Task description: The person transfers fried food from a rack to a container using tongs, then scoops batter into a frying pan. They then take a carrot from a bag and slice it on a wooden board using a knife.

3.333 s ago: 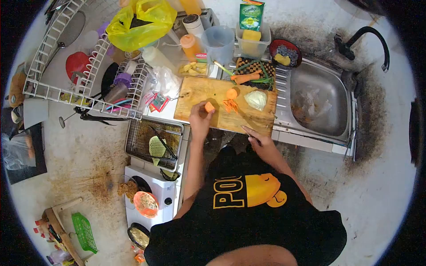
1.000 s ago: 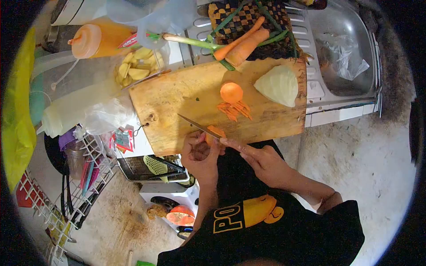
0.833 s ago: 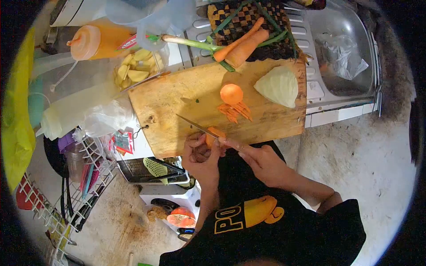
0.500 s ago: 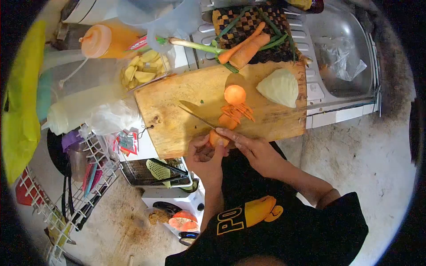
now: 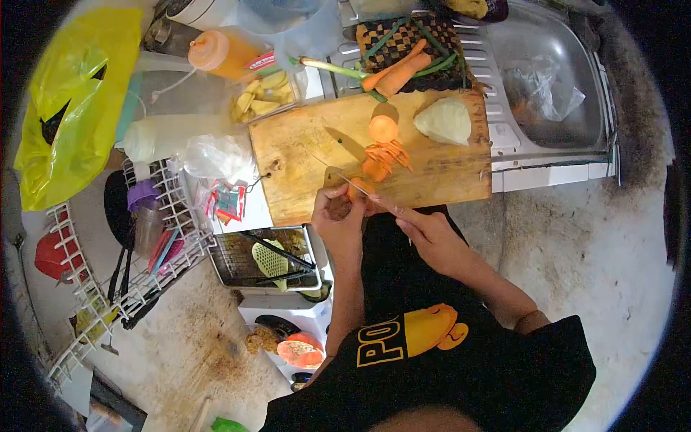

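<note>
My left hand (image 5: 337, 217) holds a short carrot piece (image 5: 359, 189) above the near edge of the wooden cutting board (image 5: 302, 155). My right hand (image 5: 430, 235) grips a knife (image 5: 350, 183) whose blade rests against that piece. On the board lie thin carrot slices (image 5: 383, 158), a round carrot chunk (image 5: 383, 129) and a cabbage wedge (image 5: 444, 121). Two whole carrots (image 5: 398, 70) and green onion stalks lie just beyond the board.
A steel sink (image 5: 547, 86) with a plastic bag is at the right. A tub of yellow slices (image 5: 260, 97), an orange squeeze bottle (image 5: 222, 54) and a yellow bag (image 5: 72, 101) stand at the left. A white dish rack (image 5: 122, 277) and a wire tray (image 5: 259, 255) lie below the counter edge.
The view has shifted, so the board sits higher and further right. The knife has worked along the carrot piece in my left hand, and both hands have risen slightly towards the board.
</note>
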Available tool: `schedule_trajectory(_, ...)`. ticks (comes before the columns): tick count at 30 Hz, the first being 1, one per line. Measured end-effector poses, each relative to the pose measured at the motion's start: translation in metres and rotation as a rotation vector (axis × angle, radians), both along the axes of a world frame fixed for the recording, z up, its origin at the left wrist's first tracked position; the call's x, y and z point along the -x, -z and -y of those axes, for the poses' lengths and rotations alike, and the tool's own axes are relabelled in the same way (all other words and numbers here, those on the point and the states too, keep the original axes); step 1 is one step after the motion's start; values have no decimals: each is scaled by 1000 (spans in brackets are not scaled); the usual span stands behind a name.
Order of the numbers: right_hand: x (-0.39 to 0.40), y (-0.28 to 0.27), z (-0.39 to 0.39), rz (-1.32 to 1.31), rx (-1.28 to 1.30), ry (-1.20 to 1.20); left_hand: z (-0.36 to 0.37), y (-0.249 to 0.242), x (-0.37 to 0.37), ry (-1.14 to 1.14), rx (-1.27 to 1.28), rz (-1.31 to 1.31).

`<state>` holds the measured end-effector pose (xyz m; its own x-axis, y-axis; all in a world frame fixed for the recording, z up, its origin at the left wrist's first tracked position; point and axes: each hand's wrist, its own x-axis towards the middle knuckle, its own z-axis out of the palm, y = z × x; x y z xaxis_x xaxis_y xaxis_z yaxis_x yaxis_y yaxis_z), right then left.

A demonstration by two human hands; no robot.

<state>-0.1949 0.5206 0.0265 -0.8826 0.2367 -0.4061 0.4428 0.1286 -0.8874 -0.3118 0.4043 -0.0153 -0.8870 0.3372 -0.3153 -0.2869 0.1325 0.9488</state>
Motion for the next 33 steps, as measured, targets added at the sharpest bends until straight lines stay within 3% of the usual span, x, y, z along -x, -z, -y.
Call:
schedule_trajectory(15,0,-8,-10,103,25,-44,2,8,-1,-53,-125,30)
schedule_trajectory(17,3,-9,-14,197,50,-146,1,5,-2,-58,-62,40)
schedule_trajectory(24,11,-6,-10,214,96,-119,2,6,-1,-72,20,35)
schedule_trajectory(29,24,32,3,116,-111,-69,-1,4,-2,-80,0,30)
schedule_trajectory(33,31,39,2,-105,14,63,-2,0,0,-78,56,99)
